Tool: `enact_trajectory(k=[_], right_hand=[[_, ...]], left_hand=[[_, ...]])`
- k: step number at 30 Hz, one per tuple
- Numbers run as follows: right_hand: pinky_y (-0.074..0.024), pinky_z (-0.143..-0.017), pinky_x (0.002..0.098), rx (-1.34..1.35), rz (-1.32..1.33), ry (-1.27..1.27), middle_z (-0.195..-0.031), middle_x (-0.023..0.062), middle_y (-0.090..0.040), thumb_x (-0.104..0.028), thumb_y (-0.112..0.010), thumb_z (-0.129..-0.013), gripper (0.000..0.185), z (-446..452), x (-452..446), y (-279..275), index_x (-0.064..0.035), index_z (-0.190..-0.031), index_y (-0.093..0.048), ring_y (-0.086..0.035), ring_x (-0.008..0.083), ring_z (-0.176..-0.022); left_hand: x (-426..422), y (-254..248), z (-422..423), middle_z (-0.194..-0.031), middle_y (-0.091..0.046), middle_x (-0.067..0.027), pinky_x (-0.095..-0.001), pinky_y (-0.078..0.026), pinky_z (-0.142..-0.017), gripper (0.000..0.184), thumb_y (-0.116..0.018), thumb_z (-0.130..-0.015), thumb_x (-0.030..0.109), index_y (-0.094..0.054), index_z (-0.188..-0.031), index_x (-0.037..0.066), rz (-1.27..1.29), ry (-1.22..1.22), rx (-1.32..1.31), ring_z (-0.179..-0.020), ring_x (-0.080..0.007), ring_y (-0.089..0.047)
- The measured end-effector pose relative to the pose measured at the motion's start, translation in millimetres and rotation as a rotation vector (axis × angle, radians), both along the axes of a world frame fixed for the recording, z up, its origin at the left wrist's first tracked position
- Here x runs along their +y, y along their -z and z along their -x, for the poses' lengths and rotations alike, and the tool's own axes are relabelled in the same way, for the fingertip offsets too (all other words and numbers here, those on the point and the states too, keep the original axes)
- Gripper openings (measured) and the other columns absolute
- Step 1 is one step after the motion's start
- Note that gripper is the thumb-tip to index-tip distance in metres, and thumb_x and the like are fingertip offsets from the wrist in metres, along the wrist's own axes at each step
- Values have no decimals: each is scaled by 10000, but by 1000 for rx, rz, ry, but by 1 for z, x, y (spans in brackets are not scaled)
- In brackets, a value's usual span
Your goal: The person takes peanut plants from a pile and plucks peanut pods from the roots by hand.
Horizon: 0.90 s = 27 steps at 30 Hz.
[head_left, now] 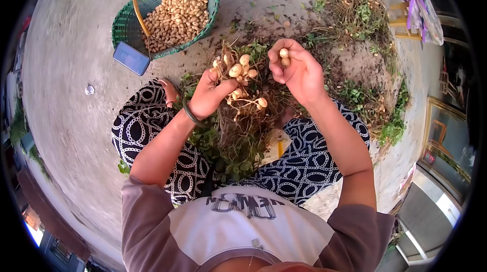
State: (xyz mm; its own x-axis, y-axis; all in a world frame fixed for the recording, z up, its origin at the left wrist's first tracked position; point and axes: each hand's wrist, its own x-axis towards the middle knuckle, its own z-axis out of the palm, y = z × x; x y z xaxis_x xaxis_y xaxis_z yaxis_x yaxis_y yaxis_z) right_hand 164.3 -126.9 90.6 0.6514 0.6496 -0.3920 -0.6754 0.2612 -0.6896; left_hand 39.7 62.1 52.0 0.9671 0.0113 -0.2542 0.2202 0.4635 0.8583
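Note:
My left hand [209, 94] is closed round the roots of a peanut plant [238, 135], its leaves and stems hanging down between my legs. Several pale peanut pods [236, 71] stick out from the roots beside my thumb. To the right of these pods, my right hand [299, 71] is raised with curled fingers and holds a peanut [284, 57] against them, apart from the plant. A green basket [124, 28] with a tan handle stands at the upper left, holding a heap of loose peanuts [177, 13].
A phone [131, 59] leans at the basket's lower left edge. Pulled peanut plants [355, 11] lie in a heap at the upper right, with more greenery [393, 130] below. A wooden stool [405, 18] with a purple and white bag [425, 11] stands at the far right.

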Motion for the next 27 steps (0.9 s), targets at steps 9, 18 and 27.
enact_trajectory(k=[9, 18, 27], right_hand=[[-400, -515, 211, -153, 222, -358, -797, 3, -599, -147, -661, -915, 260, 20, 7, 4, -1, -1116, -583, -531, 48, -638], [-405, -600, 202, -204, 168, -372, -856, -12, -578, -88, -626, -928, 264, 19, 6, 7, -11, -1162, -531, -514, 38, -722], [-366, -571, 198, -705, 504, -204, -821, -35, -526, -76, -603, -931, 145, 37, 14, -5, -12, -1050, -549, -440, 13, -677]], left_hand=[[0, 8, 3, -922, -651, 28, -231, -469, -717, 201, -561, -892, 24, -628, -1080, -1, -137, 104, -26, -797, -36, -557], [-5, 9, 1, -868, -638, 42, -216, -453, -661, 190, -551, -891, 21, -630, -1062, -7, -155, 67, -71, -759, -25, -538], [-11, 12, 0, -790, -630, 46, -225, -456, -626, 120, -547, -896, 32, -635, -967, -9, -249, 18, -77, -702, -24, -532]])
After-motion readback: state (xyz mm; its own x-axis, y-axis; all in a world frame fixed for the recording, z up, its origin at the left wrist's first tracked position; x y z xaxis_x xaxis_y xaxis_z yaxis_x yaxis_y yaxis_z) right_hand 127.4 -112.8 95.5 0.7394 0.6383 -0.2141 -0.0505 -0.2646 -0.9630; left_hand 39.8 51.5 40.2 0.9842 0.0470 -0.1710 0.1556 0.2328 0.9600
